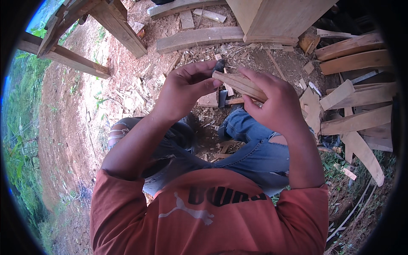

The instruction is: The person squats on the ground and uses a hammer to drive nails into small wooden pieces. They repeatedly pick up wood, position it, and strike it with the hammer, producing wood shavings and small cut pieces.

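My left hand (pixel 182 89) is closed, pinching a small dark, rounded lump (pixel 219 66) at the fingertips; I cannot make out its kind. The left thumb lies by the near end of a short, tapered piece of wood (pixel 242 86). My right hand (pixel 276 97) grips that wood from its other end, fingers over the top and thumb underneath. The lump meets or nearly meets the wood's tip. Below the hands, a hatchet-like tool with a dark metal blade (pixel 223 98) and wooden handle (pixel 235 101) rests on the chip-strewn ground.
Curved planks (pixel 199 39) lie ahead, beside a large wooden panel or box (pixel 284 19). Cut boards (pixel 361 97) are piled at the right. A timber trestle (pixel 117 27) stands at the far left. Wood shavings cover the ground, and my bent knees (pixel 259 131) sit below the hands.
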`<action>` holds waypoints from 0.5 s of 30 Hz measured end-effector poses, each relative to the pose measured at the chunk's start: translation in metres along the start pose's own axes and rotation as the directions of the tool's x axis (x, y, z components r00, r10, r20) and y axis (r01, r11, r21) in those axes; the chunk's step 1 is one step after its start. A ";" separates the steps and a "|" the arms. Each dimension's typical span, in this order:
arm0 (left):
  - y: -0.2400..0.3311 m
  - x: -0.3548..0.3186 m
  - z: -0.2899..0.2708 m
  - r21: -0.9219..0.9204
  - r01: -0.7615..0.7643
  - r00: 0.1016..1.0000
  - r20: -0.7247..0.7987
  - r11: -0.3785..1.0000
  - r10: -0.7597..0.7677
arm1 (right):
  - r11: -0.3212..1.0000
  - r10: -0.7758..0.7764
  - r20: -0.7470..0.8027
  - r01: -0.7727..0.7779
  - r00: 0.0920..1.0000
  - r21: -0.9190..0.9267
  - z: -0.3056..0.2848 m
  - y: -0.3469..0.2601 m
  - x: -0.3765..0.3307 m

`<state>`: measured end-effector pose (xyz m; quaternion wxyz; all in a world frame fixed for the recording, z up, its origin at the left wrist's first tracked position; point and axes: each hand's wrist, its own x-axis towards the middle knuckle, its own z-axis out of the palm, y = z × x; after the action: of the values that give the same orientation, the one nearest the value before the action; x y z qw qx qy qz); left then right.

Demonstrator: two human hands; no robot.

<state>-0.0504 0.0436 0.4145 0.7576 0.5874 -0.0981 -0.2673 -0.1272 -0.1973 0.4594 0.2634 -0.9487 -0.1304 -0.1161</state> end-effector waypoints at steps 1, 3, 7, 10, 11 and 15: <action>0.000 0.000 0.000 0.008 0.003 1.000 -0.001 1.000 -0.003 | 1.000 -0.003 -0.005 0.003 1.000 -0.001 0.000 0.000 0.000; 0.000 0.001 -0.001 0.016 0.016 1.000 -0.002 1.000 -0.016 | 1.000 0.003 0.002 -0.003 1.000 0.001 0.000 0.000 0.000; 0.002 0.001 -0.001 0.016 0.024 1.000 0.011 1.000 -0.024 | 1.000 0.018 0.007 -0.018 1.000 0.008 0.000 -0.001 -0.001; -0.002 0.004 -0.004 0.055 0.023 0.999 0.034 0.998 -0.025 | 0.999 0.046 0.058 -0.047 0.997 0.011 -0.004 0.001 -0.002; -0.005 0.008 -0.006 0.075 0.025 0.999 0.043 0.997 -0.028 | 0.994 0.112 0.088 -0.113 0.990 0.006 -0.007 0.001 -0.002; -0.050 0.038 -0.022 0.331 0.178 0.978 0.047 0.927 -0.205 | 0.948 0.318 0.137 -0.314 0.938 -0.050 -0.012 0.008 -0.002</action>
<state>-0.0235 0.0339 0.3544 0.6161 0.6996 -0.1133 -0.3436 -0.1285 -0.2108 0.4653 0.2559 -0.9667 0.0068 -0.0055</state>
